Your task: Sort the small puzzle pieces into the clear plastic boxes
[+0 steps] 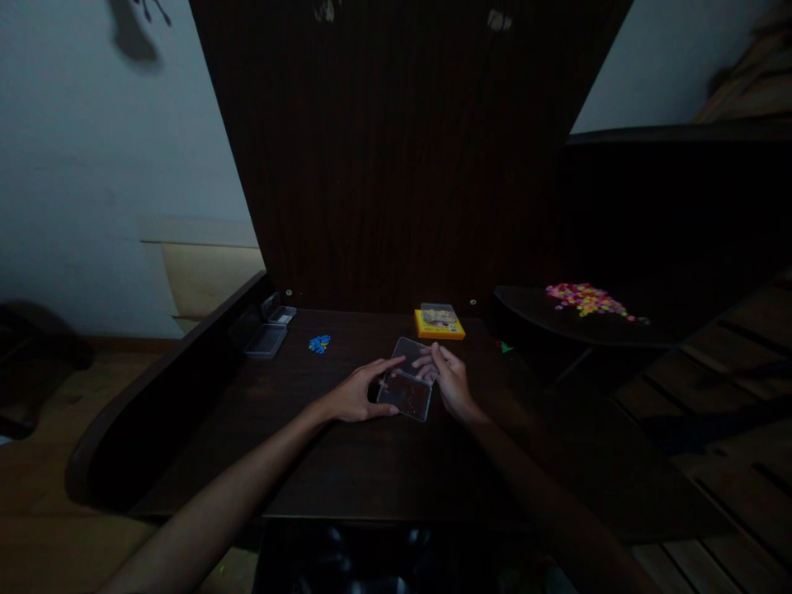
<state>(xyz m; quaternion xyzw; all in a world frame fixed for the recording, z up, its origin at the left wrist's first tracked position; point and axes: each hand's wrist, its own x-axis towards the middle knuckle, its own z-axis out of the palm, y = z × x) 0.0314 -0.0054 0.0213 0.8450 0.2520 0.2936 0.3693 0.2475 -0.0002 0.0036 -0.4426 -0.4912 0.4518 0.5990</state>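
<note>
A small clear plastic box (405, 398) with its hinged lid swung open is between my hands over the middle of the dark table. My left hand (357, 394) grips its left side, thumb at the lower edge and index finger reaching over the lid. On the other side, my right hand (453, 381) pinches the lid's right edge, its fingers showing through the clear plastic. Tiny specks show in the box, too small to name. A little pile of blue and yellow pieces (319, 343) lies to the left, apart from both hands.
Another open clear box (267, 340) stands by the left side panel. At the back sits a yellow box (439, 323) with a clear case on top. Small red and green pieces (504, 346) lie right of it. Many pink and yellow pieces (585, 299) cover part of the right shelf.
</note>
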